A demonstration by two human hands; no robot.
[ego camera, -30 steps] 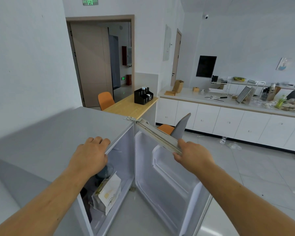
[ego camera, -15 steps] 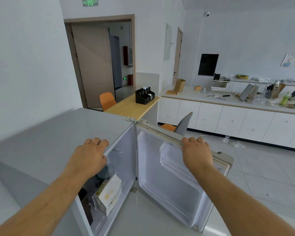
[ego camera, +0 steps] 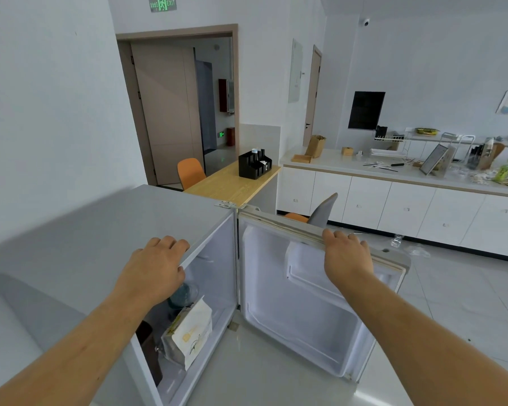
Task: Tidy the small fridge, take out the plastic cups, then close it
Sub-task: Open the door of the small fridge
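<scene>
A small grey fridge [ego camera: 106,230] stands below me with its door [ego camera: 305,303] swung wide open to the right. My left hand [ego camera: 156,268] rests on the front edge of the fridge top, fingers curled over it. My right hand [ego camera: 345,257] grips the top edge of the open door. Inside the fridge I see a white and yellow bag [ego camera: 191,335], a clear plastic cup with a dark lid [ego camera: 184,293] behind it, and a dark object [ego camera: 150,347] at the left. The rest of the interior is hidden by my left arm.
A wooden table [ego camera: 232,183] with a black organiser [ego camera: 254,165] and orange chairs stands behind the fridge. A long white counter [ego camera: 393,183] with clutter runs along the right. A grey chair [ego camera: 323,210] sits just beyond the door. Crumpled plastic lies on the tiled floor.
My right hand has swung the fridge door further open to the right. My left hand has stayed on the fridge top.
</scene>
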